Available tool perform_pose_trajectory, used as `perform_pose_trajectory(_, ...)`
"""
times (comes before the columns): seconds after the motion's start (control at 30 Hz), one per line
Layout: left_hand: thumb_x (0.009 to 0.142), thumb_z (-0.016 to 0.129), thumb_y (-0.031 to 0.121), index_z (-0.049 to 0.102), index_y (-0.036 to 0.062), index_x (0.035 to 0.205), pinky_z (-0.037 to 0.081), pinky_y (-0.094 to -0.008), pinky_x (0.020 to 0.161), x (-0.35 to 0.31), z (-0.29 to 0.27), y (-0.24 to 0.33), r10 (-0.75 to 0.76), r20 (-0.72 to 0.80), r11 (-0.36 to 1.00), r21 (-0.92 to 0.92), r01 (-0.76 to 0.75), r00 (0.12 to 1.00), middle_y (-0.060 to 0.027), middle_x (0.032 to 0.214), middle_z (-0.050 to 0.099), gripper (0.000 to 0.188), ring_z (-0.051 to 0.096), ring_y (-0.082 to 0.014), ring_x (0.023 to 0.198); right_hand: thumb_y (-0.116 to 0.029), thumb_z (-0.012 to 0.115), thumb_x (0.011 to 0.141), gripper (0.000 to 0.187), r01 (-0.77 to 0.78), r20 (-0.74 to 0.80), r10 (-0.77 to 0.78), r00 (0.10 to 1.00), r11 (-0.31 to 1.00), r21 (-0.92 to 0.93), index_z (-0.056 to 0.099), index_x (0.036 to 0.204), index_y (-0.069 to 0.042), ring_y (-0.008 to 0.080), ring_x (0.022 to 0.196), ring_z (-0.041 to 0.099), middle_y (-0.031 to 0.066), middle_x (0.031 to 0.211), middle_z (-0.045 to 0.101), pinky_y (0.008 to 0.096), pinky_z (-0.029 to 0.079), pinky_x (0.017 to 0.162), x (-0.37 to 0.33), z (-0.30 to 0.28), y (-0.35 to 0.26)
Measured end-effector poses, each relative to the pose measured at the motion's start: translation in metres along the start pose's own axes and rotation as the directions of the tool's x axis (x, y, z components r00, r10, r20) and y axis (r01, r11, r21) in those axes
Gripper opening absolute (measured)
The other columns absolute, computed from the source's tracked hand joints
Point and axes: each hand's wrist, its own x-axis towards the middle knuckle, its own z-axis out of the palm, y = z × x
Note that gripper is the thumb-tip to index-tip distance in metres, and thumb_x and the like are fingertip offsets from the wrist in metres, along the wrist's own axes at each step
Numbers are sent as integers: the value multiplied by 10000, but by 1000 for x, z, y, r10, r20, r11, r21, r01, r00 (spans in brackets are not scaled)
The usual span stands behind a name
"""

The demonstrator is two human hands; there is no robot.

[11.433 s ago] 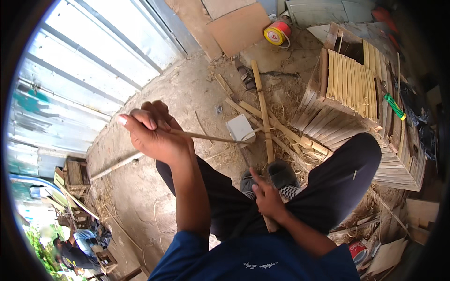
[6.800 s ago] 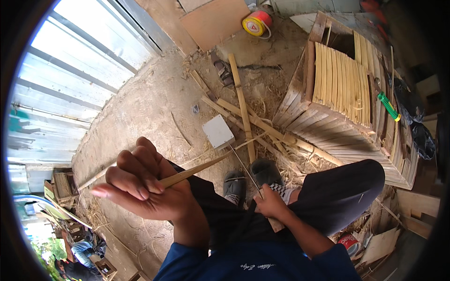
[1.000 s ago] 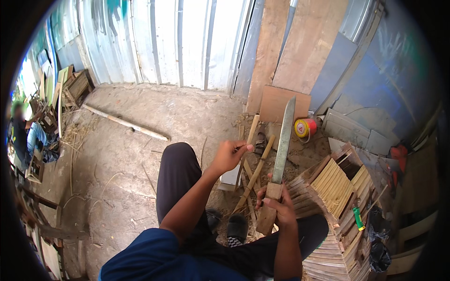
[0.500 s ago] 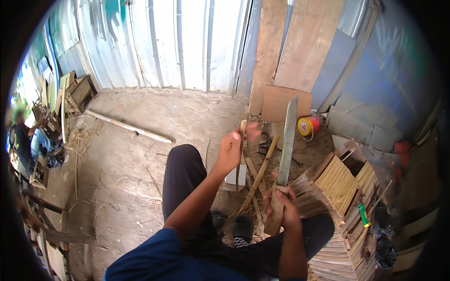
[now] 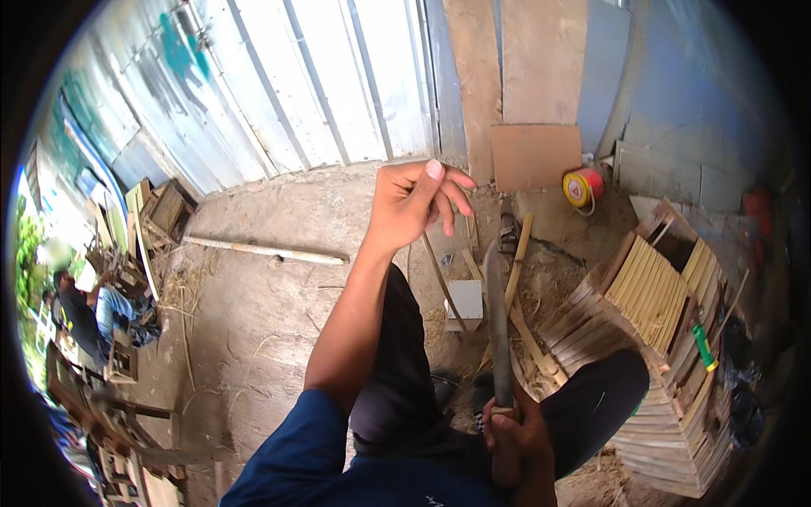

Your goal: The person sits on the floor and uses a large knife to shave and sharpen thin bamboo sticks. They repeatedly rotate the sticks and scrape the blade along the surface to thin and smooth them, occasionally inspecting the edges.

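Note:
My left hand [image 5: 416, 198] is raised in front of me, its fingers loosely curled and apart, with nothing visible in them. Just below it a thin brown strip [image 5: 443, 283] slants down across a small white box [image 5: 464, 297]. At my lap, my right hand [image 5: 519, 435] grips the wooden handle of a machete [image 5: 499, 338]. Its long blade points away from me, upright in the view and over the wood pieces. Past the blade lies a split bamboo piece [image 5: 518, 262] on the ground, near a dark sandal [image 5: 508, 230].
A bamboo-slat structure [image 5: 646, 291] stands at my right, with a green cylinder [image 5: 704, 346] on it. A red and yellow container [image 5: 583, 186] is by the wall boards. A pale pole [image 5: 266, 249] lies on the floor. Another person [image 5: 80, 313] sits far left.
My left hand has let go of the strip and risen away. My right hand has lowered the machete toward my lap. The view has turned slightly left.

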Motion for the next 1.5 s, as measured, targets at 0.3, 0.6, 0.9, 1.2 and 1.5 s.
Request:
perform_pose_trajectory(0.3,1057,111,643,646,12,726,243,-239,374,-23,30,2,-93,-114,931,-363,46,989,23,424,366,891,266,-92,327,11,554,968,714,-168,-118,162,980,985,-48,290,1609,-158,109,752,588,75,1002,617,276,544,701,-18,46,-14)
perform_pose_trajectory(0.6,1067,202,626,494,69,677,244,-249,383,-50,30,21,-141,-248,858,-514,-6,958,10,483,352,740,292,-106,330,-27,533,988,635,-217,-78,213,974,976,-36,345,1586,-127,81,699,541,50,980,610,235,491,688,-23,61,-14)
perform_pose_trajectory(0.9,1082,197,594,495,47,627,226,-234,399,-66,33,27,-143,-398,983,-165,83,906,-23,491,381,771,338,-100,421,-71,476,1029,586,-181,14,186,982,968,-173,328,1593,-129,114,693,570,105,969,633,280,516,664,-28,64,-17)
perform_pose_trajectory(1.2,1068,189,629,514,43,620,237,-262,489,-64,3,21,-88,-183,913,-409,6,979,8,444,296,806,242,-108,458,-42,479,1010,591,-214,44,232,972,945,-247,347,1582,-115,108,687,568,99,966,642,275,519,653,-30,65,-11)
perform_pose_trajectory(1.5,1118,362,369,528,29,612,238,-268,467,-61,2,20,-137,-190,989,37,147,972,-15,509,390,632,316,-82,477,-69,482,1029,573,-253,-24,254,967,948,-192,357,1581,-150,82,698,540,38,937,616,242,496,672,-37,60,-15)
